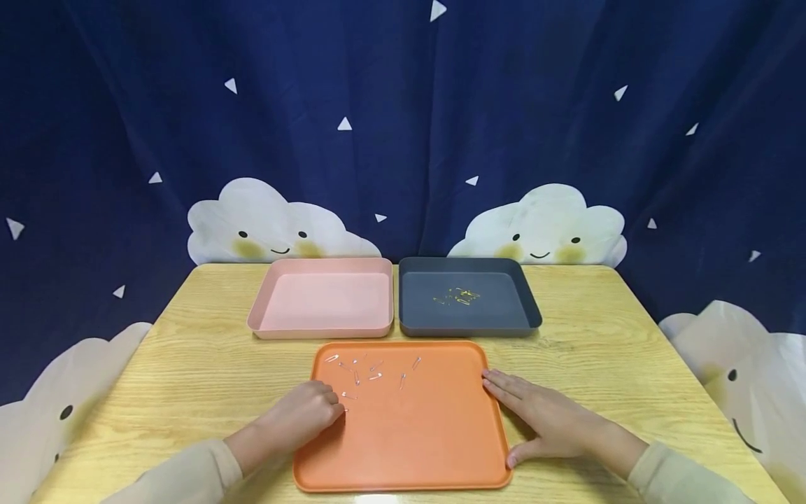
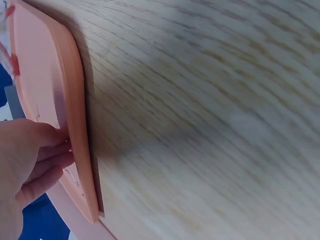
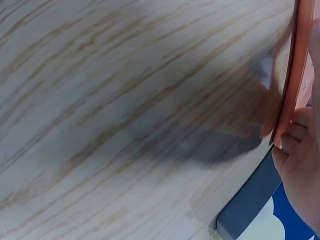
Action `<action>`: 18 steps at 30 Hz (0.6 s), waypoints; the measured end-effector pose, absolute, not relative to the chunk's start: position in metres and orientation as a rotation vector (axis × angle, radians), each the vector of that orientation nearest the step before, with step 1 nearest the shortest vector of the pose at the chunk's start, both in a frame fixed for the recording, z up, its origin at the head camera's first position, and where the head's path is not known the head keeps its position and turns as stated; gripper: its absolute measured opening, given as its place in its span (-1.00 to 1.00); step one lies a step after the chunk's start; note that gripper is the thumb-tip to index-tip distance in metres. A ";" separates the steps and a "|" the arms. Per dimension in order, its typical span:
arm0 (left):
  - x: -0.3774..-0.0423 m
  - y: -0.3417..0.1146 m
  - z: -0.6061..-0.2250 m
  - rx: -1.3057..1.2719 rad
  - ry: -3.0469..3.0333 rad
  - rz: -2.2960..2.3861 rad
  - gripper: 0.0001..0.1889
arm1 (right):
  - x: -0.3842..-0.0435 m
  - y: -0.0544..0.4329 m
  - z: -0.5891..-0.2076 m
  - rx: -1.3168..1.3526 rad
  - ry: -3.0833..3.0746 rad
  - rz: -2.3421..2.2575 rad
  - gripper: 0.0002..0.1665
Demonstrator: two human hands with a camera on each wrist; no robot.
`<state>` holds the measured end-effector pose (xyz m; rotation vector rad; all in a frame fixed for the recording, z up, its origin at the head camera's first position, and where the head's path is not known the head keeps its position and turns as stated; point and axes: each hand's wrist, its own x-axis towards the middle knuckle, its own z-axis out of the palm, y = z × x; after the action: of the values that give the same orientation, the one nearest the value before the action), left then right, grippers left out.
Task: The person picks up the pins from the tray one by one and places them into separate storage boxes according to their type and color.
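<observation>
On the orange tray, several silver safety pins lie scattered over the far left part. My left hand is at the tray's left side, fingers curled and thumb against them low inside the rim. It pinches a safety pin, of which only a small silver end shows at the fingertips; the rest is hidden. In the left wrist view the thumb and fingers meet just inside the raised edge. My right hand rests at the tray's right rim with fingers extended and thumb spread toward the near corner.
Behind the orange tray, a pink tray stands at the left. Beside it on the right is a dark grey tray with several gold-coloured pins inside. All stand on a wooden table before a blue curtain.
</observation>
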<state>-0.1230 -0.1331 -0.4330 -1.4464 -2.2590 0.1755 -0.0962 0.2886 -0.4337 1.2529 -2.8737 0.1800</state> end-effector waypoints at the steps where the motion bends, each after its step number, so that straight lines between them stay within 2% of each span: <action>1: -0.123 -0.132 -0.433 -1.436 -2.276 0.165 -0.85 | -0.096 0.288 -0.434 1.251 -2.873 0.180 0.31; 7: -0.126 -0.130 -0.429 -1.252 -2.616 -0.331 -0.86 | -0.096 0.287 -0.433 1.260 -2.839 0.175 0.31; 12: -0.131 -0.129 -0.422 -0.916 -2.868 -1.051 -0.92 | -0.096 0.287 -0.433 1.268 -2.832 0.175 0.31; 18: -0.140 -0.131 -0.414 -0.553 -2.945 -1.622 -0.90 | -0.097 0.288 -0.432 1.271 -2.846 0.173 0.31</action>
<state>-0.1402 -0.1314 -0.4137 -0.5528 -2.9446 -1.6217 -0.0966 0.2877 -0.4322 1.2708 -2.8457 0.1727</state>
